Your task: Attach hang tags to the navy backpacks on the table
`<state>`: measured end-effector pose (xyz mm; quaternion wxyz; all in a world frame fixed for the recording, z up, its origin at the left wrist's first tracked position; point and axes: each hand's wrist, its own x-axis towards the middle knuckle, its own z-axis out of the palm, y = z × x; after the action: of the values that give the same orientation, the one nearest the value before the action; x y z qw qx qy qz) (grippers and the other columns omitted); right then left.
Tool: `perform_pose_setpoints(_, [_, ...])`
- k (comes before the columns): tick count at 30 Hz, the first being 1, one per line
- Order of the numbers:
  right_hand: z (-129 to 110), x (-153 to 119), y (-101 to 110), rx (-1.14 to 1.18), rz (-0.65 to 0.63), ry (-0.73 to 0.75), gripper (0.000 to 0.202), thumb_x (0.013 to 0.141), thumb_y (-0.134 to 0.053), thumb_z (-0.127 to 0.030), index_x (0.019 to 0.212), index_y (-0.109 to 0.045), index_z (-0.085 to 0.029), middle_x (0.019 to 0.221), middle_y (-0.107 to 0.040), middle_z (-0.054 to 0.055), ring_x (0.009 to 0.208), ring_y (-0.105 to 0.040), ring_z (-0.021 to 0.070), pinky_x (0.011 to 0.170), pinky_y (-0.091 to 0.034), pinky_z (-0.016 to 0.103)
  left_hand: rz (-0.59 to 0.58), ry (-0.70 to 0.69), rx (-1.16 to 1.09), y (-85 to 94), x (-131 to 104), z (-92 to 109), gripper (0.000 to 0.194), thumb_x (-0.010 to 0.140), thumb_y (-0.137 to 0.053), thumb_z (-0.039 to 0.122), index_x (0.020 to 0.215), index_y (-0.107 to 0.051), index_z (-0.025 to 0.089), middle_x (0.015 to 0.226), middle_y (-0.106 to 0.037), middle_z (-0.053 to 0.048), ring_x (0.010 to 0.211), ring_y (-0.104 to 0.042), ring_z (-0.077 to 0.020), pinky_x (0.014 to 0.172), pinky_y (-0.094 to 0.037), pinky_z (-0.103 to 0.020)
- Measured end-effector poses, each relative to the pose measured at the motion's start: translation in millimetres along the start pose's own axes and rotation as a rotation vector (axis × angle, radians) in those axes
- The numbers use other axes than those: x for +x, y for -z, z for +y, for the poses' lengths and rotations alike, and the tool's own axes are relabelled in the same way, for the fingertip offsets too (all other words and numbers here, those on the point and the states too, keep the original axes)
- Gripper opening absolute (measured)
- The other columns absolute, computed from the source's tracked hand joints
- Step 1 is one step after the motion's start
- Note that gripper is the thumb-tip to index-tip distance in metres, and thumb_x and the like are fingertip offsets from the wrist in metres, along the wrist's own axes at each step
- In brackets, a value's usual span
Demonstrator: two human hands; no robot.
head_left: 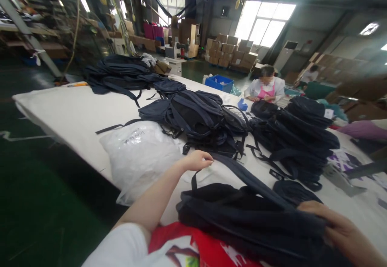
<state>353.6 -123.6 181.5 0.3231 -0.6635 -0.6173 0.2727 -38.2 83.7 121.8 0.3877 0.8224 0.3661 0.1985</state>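
A dark navy backpack (242, 214) lies on its side in front of my body, at the near edge of the table. My left hand (198, 160) is closed in a pinch at the far end of its padded shoulder strap (246, 174), which is pulled out taut above the bag. Thin black webbing (194, 181) hangs below that hand. At the bag's right end, my right hand (335, 223) grips the fabric, thumb side toward me; some of its fingers are hidden. Left of my left hand sits a clear plastic bag (142, 154) with white contents and handwriting on it.
More navy backpacks (196, 115) lie mid-table, with a tall stack (298, 138) at right and another pile (117, 71) at the far left. A co-worker in a pink apron (266, 92) sits across the white table (66, 113). Beyond is a blue crate (219, 83).
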Motion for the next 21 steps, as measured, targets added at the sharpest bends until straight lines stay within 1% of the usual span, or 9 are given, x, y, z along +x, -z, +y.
perform_pose_setpoints(2, [7,3,1,-0.004,0.095,-0.049,0.031,0.058,-0.073,-0.054,0.075,-0.079,-0.028,0.095,-0.073,0.012,0.092,-0.068,0.0349,0.081,-0.057,0.039,-0.095,0.001,-0.089,-4.1,-3,-4,0.027,0.086,-0.056,0.037,0.098,-0.073,0.020,0.097,-0.075,-0.001,0.088,-0.066,-0.0163,0.079,-0.049,-0.024])
perform_pose_setpoints(4, [13,3,1,0.029,0.132,-0.109,0.032,0.056,-0.076,-0.050,0.080,-0.078,-0.028,0.097,-0.073,0.009,0.094,-0.067,0.0331,0.081,-0.057,0.035,-0.167,-0.029,-0.128,-6.7,-6,-4,0.031,0.085,-0.058,0.043,0.100,-0.073,0.021,0.098,-0.074,-0.002,0.088,-0.066,-0.0159,0.077,-0.048,-0.023])
perform_pose_setpoints(8, [18,3,-3,0.130,0.196,-0.258,0.039,0.056,-0.079,-0.043,0.092,-0.075,-0.028,0.098,-0.072,0.004,0.082,-0.067,0.0257,0.061,-0.056,0.026,-0.360,-0.136,-0.090,-4.5,-14,5,0.045,0.073,-0.071,0.053,0.109,-0.070,0.027,0.104,-0.073,0.001,0.094,-0.064,-0.0155,0.080,-0.045,-0.020])
perform_pose_setpoints(10, [21,3,-4,0.174,0.252,-0.323,0.043,0.055,-0.080,-0.044,0.094,-0.073,-0.027,0.094,-0.072,0.003,0.072,-0.065,0.0221,0.050,-0.052,0.024,-0.448,-0.146,-0.070,-0.7,-19,7,0.053,0.068,-0.075,0.054,0.113,-0.068,0.029,0.104,-0.072,0.003,0.094,-0.064,-0.0152,0.081,-0.045,-0.020])
perform_pose_setpoints(12, [24,3,-4,0.197,0.317,-0.379,0.047,0.053,-0.080,-0.044,0.096,-0.072,-0.026,0.088,-0.071,0.001,0.064,-0.062,0.0196,0.043,-0.049,0.023,-0.492,-0.145,-0.047,3.0,-23,8,0.054,0.067,-0.076,0.052,0.115,-0.067,0.030,0.105,-0.072,0.003,0.092,-0.064,-0.0151,0.081,-0.045,-0.020])
perform_pose_setpoints(15, [27,4,-5,0.203,0.391,-0.464,0.052,0.052,-0.078,-0.043,0.100,-0.069,-0.026,0.077,-0.070,0.000,0.058,-0.060,0.0188,0.039,-0.047,0.023,-0.477,-0.147,0.043,3.5,-29,10,0.050,0.067,-0.077,0.045,0.113,-0.068,0.028,0.109,-0.071,0.002,0.095,-0.064,-0.0162,0.085,-0.045,-0.022])
perform_pose_setpoints(17, [27,6,-6,0.213,0.413,-0.495,0.053,0.051,-0.077,-0.041,0.102,-0.069,-0.026,0.071,-0.069,-0.002,0.055,-0.059,0.0188,0.038,-0.048,0.024,-0.425,-0.149,0.131,-2.3,-32,16,0.046,0.068,-0.074,0.038,0.112,-0.068,0.028,0.110,-0.071,0.001,0.097,-0.064,-0.0179,0.087,-0.046,-0.023])
perform_pose_setpoints(19, [25,8,-7,0.228,0.439,-0.498,0.053,0.052,-0.076,-0.040,0.102,-0.068,-0.026,0.071,-0.069,-0.001,0.054,-0.060,0.0193,0.039,-0.048,0.025,-0.338,-0.173,0.201,-12.6,-36,23,0.045,0.069,-0.069,0.030,0.114,-0.067,0.027,0.109,-0.071,0.000,0.097,-0.064,-0.0199,0.087,-0.047,-0.025])
perform_pose_setpoints(21, [26,10,-8,0.256,0.462,-0.488,0.050,0.053,-0.076,-0.039,0.102,-0.068,-0.028,0.076,-0.072,-0.001,0.056,-0.063,0.0203,0.040,-0.049,0.025,-0.214,-0.206,0.234,-24.2,-38,31,0.048,0.069,-0.064,0.023,0.116,-0.065,0.027,0.109,-0.071,-0.001,0.097,-0.064,-0.0215,0.088,-0.047,-0.028])
